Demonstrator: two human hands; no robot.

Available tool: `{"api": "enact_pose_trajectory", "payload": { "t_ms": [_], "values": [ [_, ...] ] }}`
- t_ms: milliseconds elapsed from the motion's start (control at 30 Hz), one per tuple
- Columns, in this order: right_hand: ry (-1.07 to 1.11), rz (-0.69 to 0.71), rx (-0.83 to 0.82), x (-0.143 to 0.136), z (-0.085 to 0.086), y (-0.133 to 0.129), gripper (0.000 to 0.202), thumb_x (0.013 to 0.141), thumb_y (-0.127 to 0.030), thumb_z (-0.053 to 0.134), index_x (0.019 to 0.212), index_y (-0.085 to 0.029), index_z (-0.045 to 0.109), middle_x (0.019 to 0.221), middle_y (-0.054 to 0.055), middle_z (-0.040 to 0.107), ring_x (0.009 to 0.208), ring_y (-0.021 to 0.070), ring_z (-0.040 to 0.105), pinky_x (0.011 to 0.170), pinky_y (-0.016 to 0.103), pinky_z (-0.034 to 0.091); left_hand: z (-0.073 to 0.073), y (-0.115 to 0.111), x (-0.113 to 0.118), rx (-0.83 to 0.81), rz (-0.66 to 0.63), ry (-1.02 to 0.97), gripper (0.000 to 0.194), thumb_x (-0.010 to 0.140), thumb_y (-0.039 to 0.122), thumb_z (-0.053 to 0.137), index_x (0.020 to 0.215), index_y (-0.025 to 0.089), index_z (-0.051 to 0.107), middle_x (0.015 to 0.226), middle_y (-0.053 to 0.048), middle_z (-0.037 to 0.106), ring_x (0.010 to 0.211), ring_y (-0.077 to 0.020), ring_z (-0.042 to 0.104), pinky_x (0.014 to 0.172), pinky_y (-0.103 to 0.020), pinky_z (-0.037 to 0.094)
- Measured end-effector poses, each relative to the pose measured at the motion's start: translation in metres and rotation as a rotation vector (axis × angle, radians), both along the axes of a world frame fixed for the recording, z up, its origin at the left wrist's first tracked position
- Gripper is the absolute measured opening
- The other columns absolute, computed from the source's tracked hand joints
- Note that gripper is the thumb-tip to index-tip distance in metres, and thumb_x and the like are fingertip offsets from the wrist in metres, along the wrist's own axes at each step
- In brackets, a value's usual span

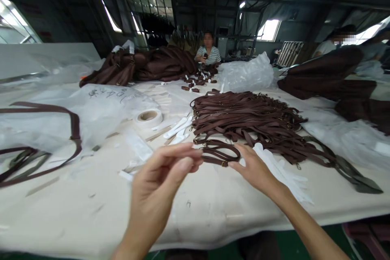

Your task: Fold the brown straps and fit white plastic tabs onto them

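Observation:
A dark brown strap with brass-coloured fittings (222, 155), folded into flat loops, lies on the table in front of me. My right hand (254, 168) grips its right end, thumb at the near edge and fingers at the far edge. At the strap's left end is my left hand (167, 180), thumb and fingertips pinched together. Whatever those fingertips hold, if anything, cannot be made out. Just beyond, a wide pile of similar brown straps (243, 115) with small metal clasps is laid out. White strips (282, 172) lie partly behind my right forearm.
A white tape roll (148, 118) and more white strips (179, 128) lie left of the pile. Loose straps (76, 126) rest on plastic sheeting at far left. Brown bags (158, 63) and clear plastic (248, 73) stand farther back. A person (209, 53) is across the table; others are at right.

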State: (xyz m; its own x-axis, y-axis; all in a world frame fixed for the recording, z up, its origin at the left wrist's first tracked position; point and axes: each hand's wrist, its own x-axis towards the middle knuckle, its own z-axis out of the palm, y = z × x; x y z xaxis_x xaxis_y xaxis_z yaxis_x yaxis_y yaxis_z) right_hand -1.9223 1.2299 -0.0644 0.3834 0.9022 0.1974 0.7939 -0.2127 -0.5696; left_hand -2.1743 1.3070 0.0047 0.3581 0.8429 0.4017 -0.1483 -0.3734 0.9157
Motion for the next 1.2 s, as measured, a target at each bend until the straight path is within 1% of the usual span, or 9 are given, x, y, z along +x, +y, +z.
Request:
{"api": "enact_pose_trajectory", "payload": {
  "t_ms": [100,200,267,367,600,767,933,1067,1200],
  "values": [
    [-0.045,-0.023,-0.282,0.001,-0.012,0.027,0.086,0.081,-0.044,0.065,0.154,-0.012,0.032,0.161,0.017,0.026,0.150,0.0313,0.020,0.120,0.049,0.023,-0.047,0.030,0.036,0.306,-0.069,0.310,0.018,0.092,0.029,0.059,0.102,0.021,0.071,0.103,-0.007,0.073,0.098,-0.0227,0.069,0.091,-0.039,0.058],
    [-0.065,0.011,-0.431,0.004,-0.016,0.044,0.105,0.077,-0.055,0.066,0.158,-0.010,0.017,0.165,0.016,0.010,0.153,0.0305,0.003,0.121,0.049,0.013,-0.100,0.059,0.058,0.591,-0.079,0.514,0.026,0.092,0.017,0.054,0.114,0.021,0.066,0.117,-0.009,0.070,0.113,-0.0250,0.063,0.099,-0.044,0.055],
    [-0.087,0.047,-0.464,0.005,-0.017,0.049,0.111,0.075,-0.057,0.067,0.158,-0.008,0.013,0.165,0.017,0.011,0.153,0.0307,0.003,0.121,0.049,0.010,-0.125,0.071,0.068,0.750,-0.134,0.637,0.034,0.090,0.013,0.055,0.122,0.019,0.063,0.125,-0.010,0.067,0.122,-0.0280,0.058,0.104,-0.049,0.052],
    [-0.149,0.084,-0.420,0.004,-0.022,0.050,0.105,0.075,-0.053,0.066,0.157,-0.006,0.020,0.162,0.019,0.023,0.150,0.0330,0.015,0.118,0.050,0.015,-0.145,0.079,0.077,0.883,-0.166,0.763,0.038,0.089,0.012,0.058,0.127,0.019,0.060,0.129,-0.011,0.065,0.126,-0.0311,0.054,0.108,-0.057,0.046],
    [-0.137,0.056,-0.265,0.010,-0.037,0.046,0.091,0.075,-0.043,0.069,0.154,-0.013,0.032,0.151,0.019,0.042,0.136,0.0383,0.038,0.107,0.052,0.031,-0.138,0.095,0.094,0.904,-0.292,0.812,0.018,0.093,0.019,0.059,0.110,0.021,0.065,0.136,-0.010,0.060,0.130,-0.0289,0.049,0.111,-0.055,0.041],
    [-0.059,0.057,-0.209,0.015,-0.046,0.047,0.080,0.077,-0.032,0.069,0.149,-0.016,0.039,0.142,0.017,0.050,0.130,0.0346,0.044,0.105,0.049,0.036,-0.124,0.108,0.103,0.843,-0.400,0.826,0.043,0.090,0.021,0.065,0.131,0.022,0.052,0.144,-0.010,0.053,0.131,-0.0274,0.046,0.110,-0.049,0.039],
    [0.090,0.126,-0.152,0.019,-0.052,0.052,0.073,0.075,-0.020,0.067,0.144,-0.014,0.043,0.121,0.012,0.061,0.116,0.0264,0.054,0.104,0.042,0.039,-0.112,0.114,0.115,0.887,-0.437,0.946,0.045,0.090,0.024,0.063,0.133,0.020,0.052,0.119,-0.010,0.064,0.114,-0.0274,0.054,0.101,-0.045,0.039],
    [0.157,0.184,-0.112,0.012,-0.044,0.046,0.062,0.077,-0.013,0.061,0.138,-0.015,0.049,0.110,0.009,0.062,0.107,0.0235,0.056,0.099,0.039,0.042,-0.104,0.104,0.110,0.940,-0.429,1.041,0.019,0.092,0.025,0.061,0.109,0.020,0.068,0.099,-0.007,0.064,0.097,-0.0249,0.056,0.090,-0.041,0.039],
    [0.109,0.274,-0.020,-0.008,-0.044,0.025,0.062,0.081,-0.010,0.058,0.140,-0.021,0.047,0.112,0.007,0.062,0.108,0.0227,0.055,0.100,0.039,0.041,-0.113,0.075,0.079,0.957,-0.287,0.971,0.023,0.097,0.026,0.054,0.116,0.023,0.067,0.094,-0.007,0.062,0.089,-0.0233,0.056,0.082,-0.039,0.041]
  ]
}}
